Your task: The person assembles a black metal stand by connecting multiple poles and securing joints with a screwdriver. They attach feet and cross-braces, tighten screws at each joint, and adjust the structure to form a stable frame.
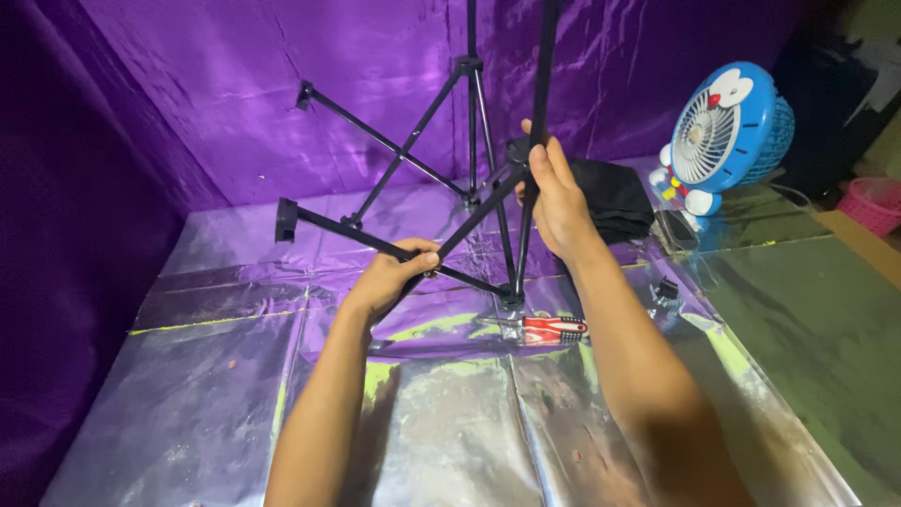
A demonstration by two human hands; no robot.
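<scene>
A black tripod stand [469,122] stands tilted on a silver foil-covered surface [450,422], its legs spread. My left hand [399,272] is closed around one lower leg of the tripod. My right hand [556,192] grips the upright centre pole near the hub where the legs meet. The pole's top runs out of the frame. A screwdriver with a red and white handle [544,327] lies on the foil just below the tripod's nearest foot, between my forearms.
A blue and white cartoon-shaped desk fan [727,127] stands at the back right. A folded black cloth [615,197] lies behind my right hand. A small black part [667,287] rests on the foil at right. Purple fabric [235,94] hangs behind and at left. A pink basket [873,202] sits far right.
</scene>
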